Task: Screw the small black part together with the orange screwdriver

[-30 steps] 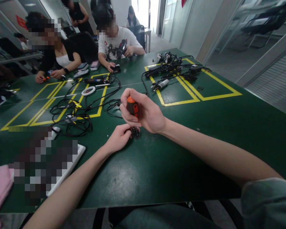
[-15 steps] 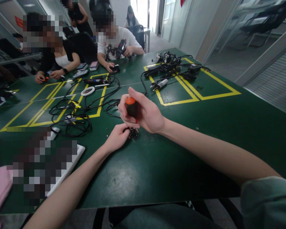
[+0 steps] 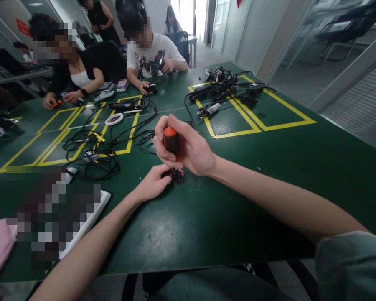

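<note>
My right hand is closed round the dark handle of a screwdriver with an orange end cap, held upright. Its shaft and tip are hidden below the hand. Just under it, my left hand grips a small dark round part with a metal tube-like centre, resting on the green table. The fingers of my left hand lie around the part's left and far side.
Black cables lie in loops at left, near a white tape ring. A cable pile with a silver cylinder sits at back right. A white-edged tray is near my left forearm. Two people work across the table.
My left hand's fingers have shifted slightly around the dark part. My right hand stays round the screwdriver handle, almost unmoved. The view has shifted a little.
</note>
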{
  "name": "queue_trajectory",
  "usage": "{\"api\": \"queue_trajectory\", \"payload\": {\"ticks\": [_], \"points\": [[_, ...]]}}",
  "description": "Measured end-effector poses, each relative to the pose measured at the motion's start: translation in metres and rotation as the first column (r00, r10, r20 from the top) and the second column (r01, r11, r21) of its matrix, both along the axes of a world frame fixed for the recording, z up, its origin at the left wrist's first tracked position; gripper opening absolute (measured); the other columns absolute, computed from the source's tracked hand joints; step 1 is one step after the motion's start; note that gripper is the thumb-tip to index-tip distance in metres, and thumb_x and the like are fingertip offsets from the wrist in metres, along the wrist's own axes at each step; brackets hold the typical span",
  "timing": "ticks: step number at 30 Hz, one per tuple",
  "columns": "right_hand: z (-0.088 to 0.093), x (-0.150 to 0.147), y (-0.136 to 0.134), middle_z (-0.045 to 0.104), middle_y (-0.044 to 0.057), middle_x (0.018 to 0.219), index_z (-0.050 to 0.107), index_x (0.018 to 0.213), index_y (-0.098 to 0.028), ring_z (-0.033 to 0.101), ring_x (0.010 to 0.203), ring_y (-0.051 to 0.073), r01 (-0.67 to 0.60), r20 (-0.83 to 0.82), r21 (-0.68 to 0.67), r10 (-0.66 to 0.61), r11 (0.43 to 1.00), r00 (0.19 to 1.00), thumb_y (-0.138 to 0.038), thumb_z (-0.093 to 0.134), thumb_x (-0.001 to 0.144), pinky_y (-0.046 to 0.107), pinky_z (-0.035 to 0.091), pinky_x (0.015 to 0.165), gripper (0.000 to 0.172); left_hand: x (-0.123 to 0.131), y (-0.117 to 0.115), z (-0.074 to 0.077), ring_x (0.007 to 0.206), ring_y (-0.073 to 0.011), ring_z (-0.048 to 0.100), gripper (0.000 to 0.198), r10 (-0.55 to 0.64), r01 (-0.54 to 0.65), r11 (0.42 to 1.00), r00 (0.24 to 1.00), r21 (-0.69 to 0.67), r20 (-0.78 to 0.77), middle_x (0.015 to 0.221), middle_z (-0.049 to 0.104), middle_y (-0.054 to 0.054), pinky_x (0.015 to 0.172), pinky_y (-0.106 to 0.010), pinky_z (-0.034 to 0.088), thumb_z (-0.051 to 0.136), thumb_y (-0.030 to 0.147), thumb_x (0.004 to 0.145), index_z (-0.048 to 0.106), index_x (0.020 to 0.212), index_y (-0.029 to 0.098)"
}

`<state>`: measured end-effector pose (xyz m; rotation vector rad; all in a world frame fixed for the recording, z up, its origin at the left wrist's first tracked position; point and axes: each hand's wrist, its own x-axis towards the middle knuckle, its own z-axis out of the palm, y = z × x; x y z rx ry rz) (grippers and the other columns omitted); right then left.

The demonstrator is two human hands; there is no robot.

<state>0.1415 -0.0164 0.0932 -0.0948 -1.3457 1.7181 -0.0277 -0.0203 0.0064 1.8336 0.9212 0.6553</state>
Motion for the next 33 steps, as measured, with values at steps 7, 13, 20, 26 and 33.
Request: {"api": "queue_trajectory", "payload": {"ticks": [7,13,20,26,33], "points": [[-0.0033,-0.0011,0.0014,0.042,-0.01,0.054,0.052,0.084,-0.022,0.032,0.039,0.007,-0.024,0.0,0.056,0.024,0.998,1.0,-0.066,0.039,0.11,0.019,0.031,0.036,0.053,0.002,-0.0003,0.0038,0.098,-0.0216,0.076,0.036,0.024,-0.024,1.0,0.999,0.019,-0.032,0.097,0.083,-0.004,0.102,-0.035,0.06,0.051,0.012,0.075,0.081,0.094,0.017],[-0.0015,-0.0007,0.0007,0.04,-0.009,0.053,0.051,0.082,-0.023,0.033,0.04,0.008,-0.007,0.037,0.033,0.006,0.999,0.999,-0.069,0.038,0.109,0.019,0.029,0.037,0.055,0.0023,0.0012,0.0008,0.09,-0.0202,0.074,0.033,0.049,-0.046,0.996,0.998,0.071,-0.042,0.082,0.079,-0.002,0.092,-0.032,0.061,0.05,0.011,0.082,0.081,0.09,0.018],[0.0004,-0.0002,-0.0025,0.041,-0.011,0.054,0.048,0.088,-0.024,0.029,0.041,0.007,-0.004,-0.029,0.069,0.006,0.998,1.0,-0.07,0.05,0.104,0.019,0.026,0.037,0.049,0.0016,0.0015,0.0003,0.086,-0.0188,0.072,0.037,0.022,-0.02,0.999,0.999,0.041,-0.026,0.083,0.078,-0.002,0.086,-0.029,0.06,0.048,0.01,0.078,0.081,0.093,0.017],[-0.0008,0.0,-0.0018,0.047,-0.009,0.058,0.048,0.087,-0.023,0.032,0.04,0.007,-0.024,0.002,0.06,0.024,0.998,1.0,-0.059,0.046,0.109,0.019,0.029,0.037,0.042,0.0014,-0.0007,0.0063,0.095,-0.0218,0.074,0.036,0.02,-0.018,0.999,0.999,0.038,-0.049,0.093,0.082,-0.004,0.1,-0.035,0.06,0.053,0.011,0.075,0.082,0.096,0.017],[-0.003,-0.0009,0.0004,0.041,-0.009,0.057,0.051,0.085,-0.022,0.033,0.041,0.007,-0.019,0.04,0.049,0.017,0.999,0.999,-0.067,0.038,0.109,0.02,0.028,0.038,0.053,0.0018,0.002,0.0027,0.088,-0.0202,0.074,0.03,0.047,-0.045,0.998,0.998,0.037,-0.049,0.084,0.08,-0.003,0.086,-0.03,0.062,0.052,0.013,0.081,0.081,0.088,0.017]]}}
